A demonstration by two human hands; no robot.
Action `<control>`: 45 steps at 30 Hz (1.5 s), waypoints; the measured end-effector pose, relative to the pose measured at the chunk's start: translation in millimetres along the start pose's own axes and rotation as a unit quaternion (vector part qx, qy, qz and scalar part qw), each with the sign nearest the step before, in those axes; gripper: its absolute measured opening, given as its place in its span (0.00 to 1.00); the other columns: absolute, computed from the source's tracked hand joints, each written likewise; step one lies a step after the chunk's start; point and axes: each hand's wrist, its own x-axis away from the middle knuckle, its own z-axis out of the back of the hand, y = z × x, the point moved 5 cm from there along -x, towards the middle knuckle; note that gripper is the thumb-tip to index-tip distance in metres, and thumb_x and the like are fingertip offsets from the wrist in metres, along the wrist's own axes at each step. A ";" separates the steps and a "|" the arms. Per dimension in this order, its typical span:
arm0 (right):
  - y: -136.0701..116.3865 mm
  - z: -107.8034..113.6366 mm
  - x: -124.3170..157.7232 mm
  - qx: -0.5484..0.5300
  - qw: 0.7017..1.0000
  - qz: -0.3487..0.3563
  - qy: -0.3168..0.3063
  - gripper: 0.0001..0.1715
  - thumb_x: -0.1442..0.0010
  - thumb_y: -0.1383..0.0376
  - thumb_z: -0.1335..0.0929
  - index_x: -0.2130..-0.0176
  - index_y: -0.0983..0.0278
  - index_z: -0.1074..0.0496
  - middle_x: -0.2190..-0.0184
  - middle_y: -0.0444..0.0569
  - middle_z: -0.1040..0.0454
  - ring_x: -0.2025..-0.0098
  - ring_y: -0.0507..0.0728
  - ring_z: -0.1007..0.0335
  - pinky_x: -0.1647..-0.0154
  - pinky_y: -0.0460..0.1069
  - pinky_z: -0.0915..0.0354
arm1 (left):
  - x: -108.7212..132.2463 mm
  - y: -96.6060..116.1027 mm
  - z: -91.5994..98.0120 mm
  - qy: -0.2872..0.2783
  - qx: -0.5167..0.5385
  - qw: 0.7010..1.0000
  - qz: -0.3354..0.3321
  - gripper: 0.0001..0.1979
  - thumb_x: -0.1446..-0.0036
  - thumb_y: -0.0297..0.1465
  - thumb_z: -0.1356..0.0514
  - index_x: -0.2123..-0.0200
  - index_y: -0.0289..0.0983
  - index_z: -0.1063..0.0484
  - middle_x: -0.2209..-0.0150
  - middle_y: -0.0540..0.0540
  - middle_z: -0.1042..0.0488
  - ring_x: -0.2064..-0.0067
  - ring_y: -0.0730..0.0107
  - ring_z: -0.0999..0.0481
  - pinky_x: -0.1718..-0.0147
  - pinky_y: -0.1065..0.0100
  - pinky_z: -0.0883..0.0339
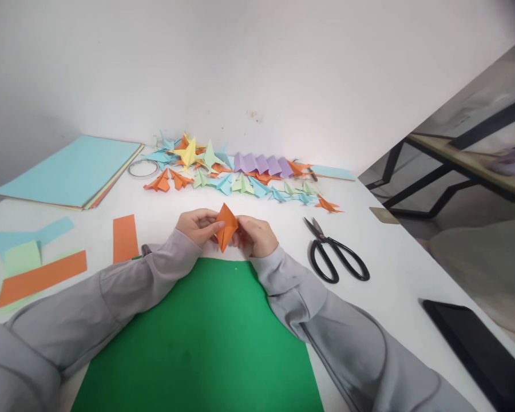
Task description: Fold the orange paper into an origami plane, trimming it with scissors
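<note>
An orange piece of folded paper (227, 223), diamond-shaped with a slit down its lower half, is held upright between my two hands. My left hand (198, 225) pinches its left edge, thumb on the front face. Around its right edge close the fingers of my right hand (258, 233), their tips partly hidden behind the paper. Below both hands lies a green sheet (197, 337). Behind them, along the wall, is a row of folded paper figures in several colours, among them a yellow one (187, 152) and orange ones (158, 182).
Black-handled scissors (324, 246) lie open at the right, with a black tablet-like device (476, 349) nearer the table edge. At the left are a stack of coloured sheets (72, 171), a wire coil (143, 167), orange strips (125, 237) and blue offcuts (8, 240). A purple pleated paper (262, 164) stands at the back.
</note>
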 end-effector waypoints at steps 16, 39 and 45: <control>2.0 -1.7 -2.1 -0.004 0.999 0.030 0.024 0.25 0.56 0.48 0.30 0.67 0.66 0.26 0.82 0.43 0.30 0.83 0.49 0.37 0.84 0.45 0.43 | 1.2 5.7 4.9 0.054 -0.019 0.998 -0.029 0.16 0.65 0.37 0.32 0.74 0.32 0.26 0.80 0.47 0.24 0.80 0.68 0.26 0.83 0.68 0.28; 6.6 0.1 -1.7 -0.012 0.998 0.035 0.050 0.20 0.52 0.51 0.31 0.72 0.67 0.27 0.83 0.44 0.29 0.84 0.49 0.37 0.85 0.44 0.43 | -3.1 -3.5 5.7 0.026 0.021 0.999 -0.035 0.14 0.67 0.31 0.32 0.73 0.31 0.25 0.77 0.46 0.23 0.77 0.69 0.24 0.78 0.70 0.28; 8.4 1.2 -2.9 -0.032 0.999 0.020 0.032 0.19 0.54 0.53 0.29 0.70 0.67 0.27 0.83 0.45 0.28 0.84 0.49 0.36 0.86 0.44 0.43 | 5.1 8.9 3.1 0.041 0.023 0.998 -0.037 0.14 0.64 0.30 0.32 0.71 0.30 0.25 0.77 0.47 0.23 0.76 0.69 0.24 0.77 0.70 0.28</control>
